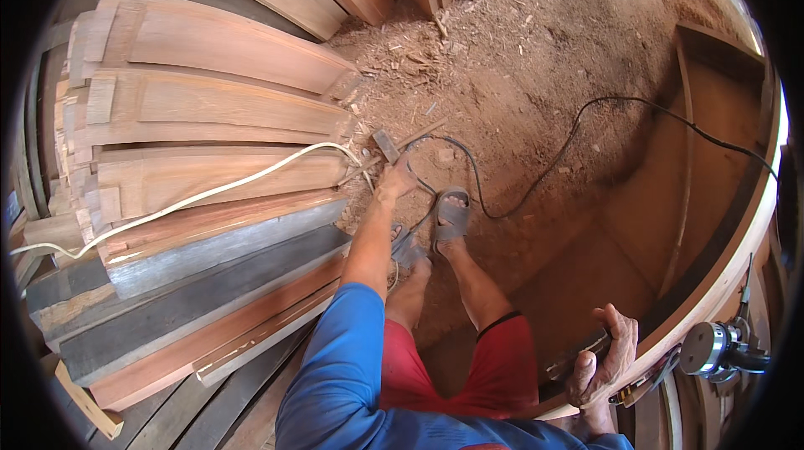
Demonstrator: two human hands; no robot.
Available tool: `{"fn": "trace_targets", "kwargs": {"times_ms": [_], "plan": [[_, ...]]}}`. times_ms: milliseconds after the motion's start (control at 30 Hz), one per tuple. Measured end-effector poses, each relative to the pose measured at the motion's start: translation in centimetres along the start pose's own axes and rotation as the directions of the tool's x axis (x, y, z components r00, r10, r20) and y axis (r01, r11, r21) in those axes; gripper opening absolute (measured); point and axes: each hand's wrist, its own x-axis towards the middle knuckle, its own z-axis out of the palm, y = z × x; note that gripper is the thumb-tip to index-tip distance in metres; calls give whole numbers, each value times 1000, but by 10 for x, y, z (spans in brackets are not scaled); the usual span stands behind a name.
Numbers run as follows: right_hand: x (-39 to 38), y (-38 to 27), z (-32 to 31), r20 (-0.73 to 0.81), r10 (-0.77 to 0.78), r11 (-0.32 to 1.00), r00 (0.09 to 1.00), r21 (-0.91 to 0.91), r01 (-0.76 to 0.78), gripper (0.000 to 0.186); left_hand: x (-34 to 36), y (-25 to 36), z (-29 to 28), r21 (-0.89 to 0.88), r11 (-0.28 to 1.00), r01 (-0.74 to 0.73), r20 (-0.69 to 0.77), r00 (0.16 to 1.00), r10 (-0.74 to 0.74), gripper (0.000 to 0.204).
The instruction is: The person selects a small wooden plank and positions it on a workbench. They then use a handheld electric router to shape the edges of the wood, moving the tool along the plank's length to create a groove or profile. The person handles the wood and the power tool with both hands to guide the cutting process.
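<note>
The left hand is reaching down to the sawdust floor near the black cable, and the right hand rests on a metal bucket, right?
Not quite. In the head view the right hand grips a curved wooden edge, not a metal bucket. The left hand does reach to the sawdust floor near the black cable.

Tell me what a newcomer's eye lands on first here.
First, the stack of planks fanning across the left, a white cord draped over it. Then the left hand reaching down to the sawdust floor by the black cable, while the right hand grips a curved wooden rim.
</note>
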Motion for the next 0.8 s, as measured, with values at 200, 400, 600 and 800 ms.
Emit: {"fn": "trace_targets", "kwargs": {"times_ms": [200,400,600,800], "plan": [[4,-5,-1,-25,-32,1000,999,-2,31,57,-40,17,-9,-129,976,-173,-364,924,116,32],[-7,-11,-4,-88,-20,1000,996,-8,20,44,-178,45,-34,-408,756,-512,-535,805,256,25],[-12,-14,-8,-139,-28,998,990,-62,19,37,-337,44,-36,-801,437,-408,-312,909,275,29],[-11,-27,-17,-95,18,999,995,-46,-23,33,-463,-18,-19,-692,534,-486,-469,865,179,30]]}}
